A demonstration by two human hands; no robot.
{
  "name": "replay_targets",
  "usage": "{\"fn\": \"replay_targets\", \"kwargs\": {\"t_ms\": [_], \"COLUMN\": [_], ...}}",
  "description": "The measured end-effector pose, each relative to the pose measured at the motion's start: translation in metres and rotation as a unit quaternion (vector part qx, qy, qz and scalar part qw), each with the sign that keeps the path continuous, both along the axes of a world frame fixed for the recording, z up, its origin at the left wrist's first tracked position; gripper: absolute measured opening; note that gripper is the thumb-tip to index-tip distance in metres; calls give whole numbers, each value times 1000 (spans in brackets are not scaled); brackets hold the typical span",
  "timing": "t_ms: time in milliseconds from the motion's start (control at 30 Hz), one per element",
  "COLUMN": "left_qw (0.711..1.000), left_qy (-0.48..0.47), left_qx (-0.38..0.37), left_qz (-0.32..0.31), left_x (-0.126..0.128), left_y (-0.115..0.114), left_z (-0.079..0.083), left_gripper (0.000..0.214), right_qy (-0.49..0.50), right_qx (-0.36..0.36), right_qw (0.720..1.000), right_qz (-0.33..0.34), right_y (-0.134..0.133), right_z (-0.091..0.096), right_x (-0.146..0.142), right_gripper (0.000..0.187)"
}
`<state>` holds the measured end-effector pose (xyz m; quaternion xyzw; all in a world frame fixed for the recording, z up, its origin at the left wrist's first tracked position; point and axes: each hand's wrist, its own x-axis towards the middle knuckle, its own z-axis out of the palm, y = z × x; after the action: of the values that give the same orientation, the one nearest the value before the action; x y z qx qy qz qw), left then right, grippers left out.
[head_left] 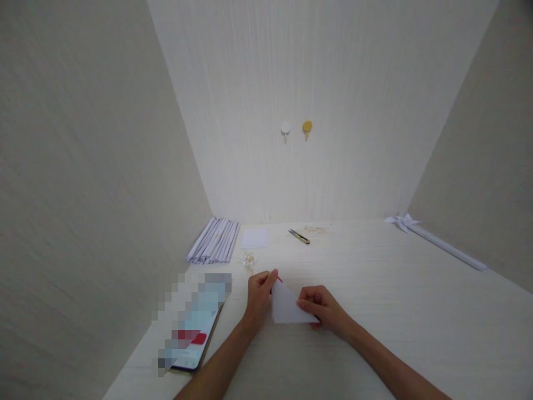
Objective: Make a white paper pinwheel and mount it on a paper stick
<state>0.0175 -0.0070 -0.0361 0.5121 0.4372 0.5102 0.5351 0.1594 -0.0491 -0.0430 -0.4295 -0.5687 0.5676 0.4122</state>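
Note:
Between my two hands is a white sheet of paper (pixel 287 307), folded into a roughly triangular shape and held just above the table. My left hand (pixel 260 294) pinches its upper left corner, where a small red strip shows near the thumb. At the right side, my right hand (pixel 321 306) grips the slanted edge and lower right corner between thumb and fingers. Just beyond my left hand lies a small cluster of white and tan bits (pixel 249 259). Farther back rests a flat square of white paper (pixel 254 238).
Thread snips (pixel 298 236) lie at the back middle. A stack of folded paper strips (pixel 214 240) sits back left, and a partly blurred phone (pixel 197 328) front left. A white paper pinwheel or flower on a stick (pixel 441 244) lies along the right wall. Two hooks (pixel 307 126) hang on the back wall.

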Motion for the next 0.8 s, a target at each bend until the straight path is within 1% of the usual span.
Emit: {"fn": "replay_targets", "kwargs": {"t_ms": [133, 200, 267, 367, 400, 467, 567, 633, 667, 700, 733, 767, 800], "left_qw": [995, 991, 989, 989, 990, 986, 976, 963, 958, 955, 959, 967, 975], "left_qy": [77, 112, 131, 125, 114, 93, 62, 6, -25, -52, -70, -71, -66], "left_qx": [35, 62, 71, 75, 78, 71, 49, 35, 25, 13, 3, -8, -15], "left_qz": [-44, -37, -21, 12, 41, 121, 203, 266, 285, 291, 274, 245, 210], "left_x": [10, 16, 20, 17, 14, 4, -14, -23, -25, -25, -23, -19, -14], "left_y": [-12, -18, -21, -18, -14, -5, 12, 21, 24, 25, 23, 20, 15], "left_z": [-1, -2, -2, -1, -1, -2, -7, -10, -11, -12, -12, -11, -11], "left_gripper": [34, 36, 37, 34, 32, 29, 31, 32, 32, 32, 32, 32, 32], "right_qy": [-9, -18, -30, -55, -62, -74, -74, -58, -43, -25, -6, 10, 21], "right_qx": [19, 22, 20, 31, 35, 36, 29, 31, 32, 35, 39, 42, 44], "right_qw": [1000, 1000, 999, 998, 997, 996, 997, 997, 996, 994, 991, 988, 987], "right_qz": [4, 0, -11, -33, -35, -31, -24, -49, -74, -103, -130, -147, -150], "right_y": [1, 2, 2, 2, 1, -1, -3, -3, -3, -1, 1, 3, 5], "right_z": [-1, -2, -1, 0, 1, 1, 2, 4, 4, 4, 4, 4, 4], "right_x": [-4, -5, -6, -5, -5, -3, 0, 3, 5, 6, 6, 7, 6], "right_gripper": [32, 30, 28, 24, 23, 21, 19, 21, 23, 24, 24, 25, 25]}}
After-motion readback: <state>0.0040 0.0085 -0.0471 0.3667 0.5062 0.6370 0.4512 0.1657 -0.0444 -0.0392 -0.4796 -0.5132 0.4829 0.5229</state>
